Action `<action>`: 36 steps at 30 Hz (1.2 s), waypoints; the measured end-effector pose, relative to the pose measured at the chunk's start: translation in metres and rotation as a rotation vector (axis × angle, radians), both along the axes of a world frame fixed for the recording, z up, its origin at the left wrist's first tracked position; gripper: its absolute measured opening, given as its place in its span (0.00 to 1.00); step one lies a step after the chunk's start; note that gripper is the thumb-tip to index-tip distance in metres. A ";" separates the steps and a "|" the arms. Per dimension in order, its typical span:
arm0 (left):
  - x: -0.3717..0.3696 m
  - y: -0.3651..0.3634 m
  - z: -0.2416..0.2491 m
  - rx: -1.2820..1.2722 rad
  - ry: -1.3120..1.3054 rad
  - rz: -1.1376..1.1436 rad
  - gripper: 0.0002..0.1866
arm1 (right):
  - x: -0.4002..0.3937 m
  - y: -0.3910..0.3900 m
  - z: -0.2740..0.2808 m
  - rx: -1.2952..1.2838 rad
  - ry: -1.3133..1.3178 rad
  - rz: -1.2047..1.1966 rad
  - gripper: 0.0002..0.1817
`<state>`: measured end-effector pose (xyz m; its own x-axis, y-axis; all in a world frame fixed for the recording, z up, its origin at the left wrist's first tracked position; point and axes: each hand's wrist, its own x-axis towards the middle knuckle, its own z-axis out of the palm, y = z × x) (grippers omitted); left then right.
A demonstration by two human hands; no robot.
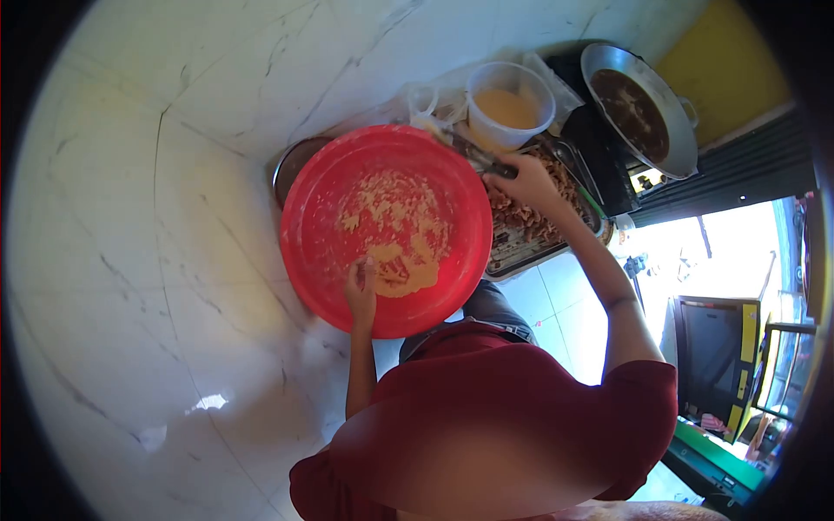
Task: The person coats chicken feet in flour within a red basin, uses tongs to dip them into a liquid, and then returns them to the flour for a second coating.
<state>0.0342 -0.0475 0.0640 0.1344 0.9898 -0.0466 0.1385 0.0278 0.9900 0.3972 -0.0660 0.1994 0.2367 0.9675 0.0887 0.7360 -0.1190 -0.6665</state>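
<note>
A wide red basin (300, 234) stands in front of me, with pale yellow flour-like powder (408, 273) and small crumbs spread over its bottom. My left hand (360, 286) is inside the basin at the powder's left edge, its fingers drawn together; what they hold, if anything, I cannot tell. At the basin's upper right, my right hand (521, 181) is closed round the dark handle of a utensil (469, 149), which points up and left across the rim. Below that hand lies a metal tray of browned, shredded-looking food pieces (539, 204).
A clear plastic tub (512, 104) of yellowish liquid stands behind the tray. Farther right, a large metal wok (634, 113) of dark brown liquid sits on a black stove. A marbled wall (217, 78) rises behind the basin. A round metal rim (282, 174) shows behind it.
</note>
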 end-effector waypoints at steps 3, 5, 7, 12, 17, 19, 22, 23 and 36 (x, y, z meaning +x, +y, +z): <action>0.049 0.014 0.025 -0.061 0.007 -0.112 0.13 | 0.063 0.013 0.029 -0.021 -0.056 -0.234 0.29; 0.082 0.029 0.029 0.045 0.068 -0.216 0.13 | 0.100 0.026 0.028 -0.024 -0.223 -0.282 0.28; 0.119 0.047 0.032 0.161 0.064 -0.311 0.12 | 0.120 0.037 0.035 -0.138 -0.341 -0.321 0.26; 0.211 0.086 0.051 0.454 0.088 -0.450 0.15 | 0.145 0.092 0.003 -0.408 -0.479 -0.170 0.20; 0.265 0.100 0.031 0.683 0.257 -0.426 0.30 | 0.145 0.136 -0.046 -0.534 -0.498 -0.137 0.16; 0.271 0.100 0.024 0.668 0.331 -0.428 0.36 | 0.146 0.145 -0.057 -0.597 -0.488 -0.110 0.15; 0.269 0.102 0.021 0.607 0.306 -0.444 0.35 | 0.153 0.147 -0.063 -0.629 -0.478 -0.089 0.16; 0.268 0.104 0.021 0.607 0.302 -0.456 0.34 | 0.158 0.143 -0.062 -0.600 -0.463 -0.097 0.17; 0.267 0.103 0.011 0.578 0.291 -0.451 0.29 | 0.138 0.024 0.056 -0.146 -0.287 -0.260 0.24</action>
<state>0.3012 0.0553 0.0754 0.5904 0.7203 0.3642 0.2692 -0.6011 0.7524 0.5349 -0.0422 0.2552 0.4601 0.8863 0.0532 0.8227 -0.4030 -0.4011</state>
